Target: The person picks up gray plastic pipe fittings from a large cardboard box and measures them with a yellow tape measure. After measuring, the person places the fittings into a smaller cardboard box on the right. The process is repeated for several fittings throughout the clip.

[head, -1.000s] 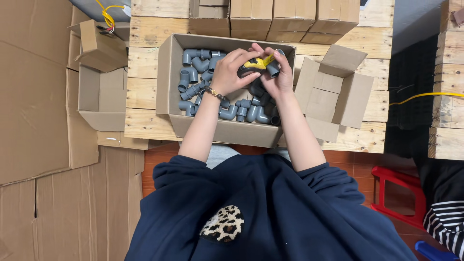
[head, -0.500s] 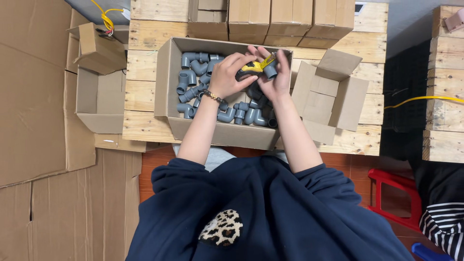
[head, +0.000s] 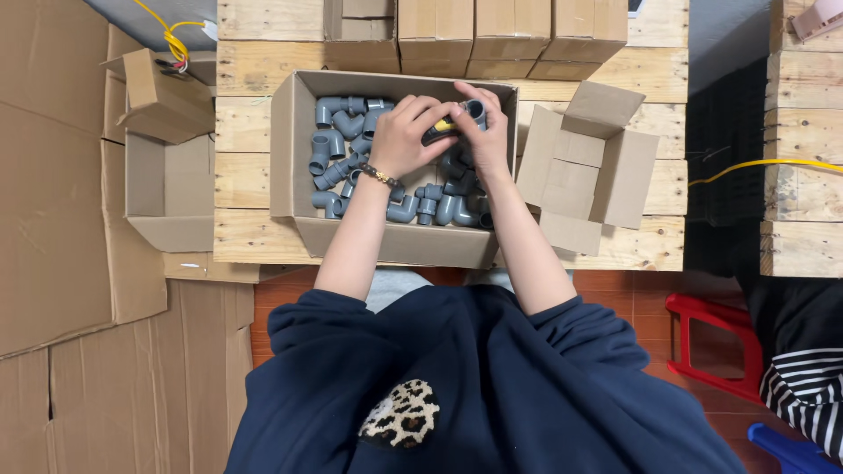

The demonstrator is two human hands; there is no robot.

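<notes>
Left hand (head: 406, 133): clenched over yellow-black tool (head: 442, 128), shifted slightly toward 9 o'clock.
Right hand (head: 485, 132): still gripping grey pipe fitting (head: 474, 111), 12 o'clock.
Carton (head: 290, 149): fittings unchanged.

Open brown carton (head: 299, 149) centre; empty cartons (head: 167, 189) flanking.

Left hand (head: 411, 133) now closer over yellow piece (head: 442, 128), largely covered.

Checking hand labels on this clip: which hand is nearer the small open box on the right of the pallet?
Right. The right hand is over the elbow box's right end, beside the small open box; the left hand is further left, mid-box.
</notes>
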